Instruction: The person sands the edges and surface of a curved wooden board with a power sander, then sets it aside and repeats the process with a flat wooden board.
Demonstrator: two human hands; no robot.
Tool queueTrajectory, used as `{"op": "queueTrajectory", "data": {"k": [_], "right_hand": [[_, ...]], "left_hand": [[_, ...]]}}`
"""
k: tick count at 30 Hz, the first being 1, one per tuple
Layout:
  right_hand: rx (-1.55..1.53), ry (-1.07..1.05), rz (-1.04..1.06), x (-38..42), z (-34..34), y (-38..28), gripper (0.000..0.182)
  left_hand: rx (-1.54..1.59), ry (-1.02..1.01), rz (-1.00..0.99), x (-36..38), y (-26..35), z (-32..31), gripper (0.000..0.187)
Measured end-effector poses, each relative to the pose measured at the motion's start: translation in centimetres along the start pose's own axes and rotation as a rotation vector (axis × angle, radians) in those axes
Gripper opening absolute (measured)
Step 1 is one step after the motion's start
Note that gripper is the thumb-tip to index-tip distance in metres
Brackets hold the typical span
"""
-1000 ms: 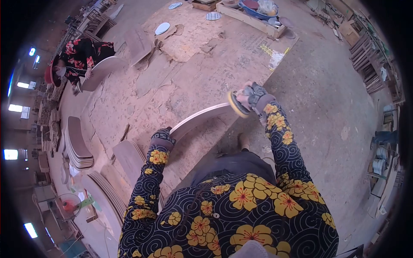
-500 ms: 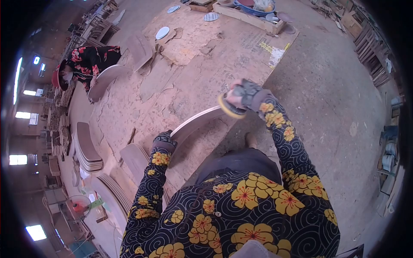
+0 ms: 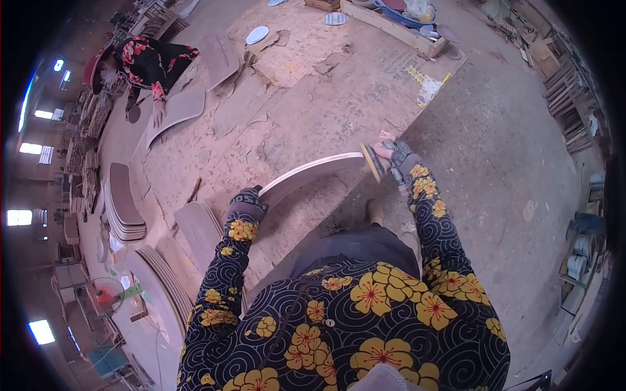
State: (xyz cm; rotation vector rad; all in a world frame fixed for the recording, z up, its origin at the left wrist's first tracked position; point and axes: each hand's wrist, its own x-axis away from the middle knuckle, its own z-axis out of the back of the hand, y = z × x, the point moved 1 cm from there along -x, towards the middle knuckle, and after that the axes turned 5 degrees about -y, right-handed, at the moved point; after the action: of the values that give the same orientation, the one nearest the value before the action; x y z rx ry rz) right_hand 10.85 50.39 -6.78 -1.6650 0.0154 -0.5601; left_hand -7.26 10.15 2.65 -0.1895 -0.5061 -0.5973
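A curved plywood panel (image 3: 312, 177) stands on its long edge on the worktable (image 3: 313, 111), its pale layered edge facing up. My left hand (image 3: 248, 201), in a grey fingerless glove, is closed around the panel's left end. My right hand (image 3: 395, 156), gloved too, grips a round sander (image 3: 373, 163) with a yellowish pad. The pad is tilted nearly vertical, right at the panel's right end. Beside my left forearm lies a small stack of curved panels (image 3: 199, 225).
Across the table, another person (image 3: 147, 65) rests one hand on a curved panel (image 3: 179, 112). More panel stacks stand at left (image 3: 122, 202) and lower left (image 3: 156, 287), near a fan (image 3: 105, 294). Sanding discs (image 3: 257, 34) and a wooden tray (image 3: 391, 29) are at the far side.
My right hand has moved right and down, turning the sander from nearly flat to upright at the panel's end. The other person's panel has been lowered towards the table.
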Motion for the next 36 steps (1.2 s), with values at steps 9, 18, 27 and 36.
{"op": "queueTrajectory", "data": {"k": [9, 18, 27, 36], "right_hand": [[0.634, 0.082, 0.396, 2.3, -2.8, -5.0, 0.041], [0.715, 0.243, 0.471, 5.1, -4.9, -7.7, 0.044], [-0.088, 0.219, 0.058, 1.0, -1.2, 0.2, 0.031], [1.470, -0.174, 0.277, 3.3, -16.7, -15.5, 0.047]], "left_hand": [[0.010, -0.045, 0.037, 0.3, 0.6, 0.8, 0.054], [0.012, 0.004, -0.036, -0.1, -0.1, 0.0, 0.055], [0.052, -0.056, -0.010, 0.6, 0.3, 1.4, 0.056], [0.100, -0.031, 0.008, 0.6, 0.1, 0.7, 0.053]]}}
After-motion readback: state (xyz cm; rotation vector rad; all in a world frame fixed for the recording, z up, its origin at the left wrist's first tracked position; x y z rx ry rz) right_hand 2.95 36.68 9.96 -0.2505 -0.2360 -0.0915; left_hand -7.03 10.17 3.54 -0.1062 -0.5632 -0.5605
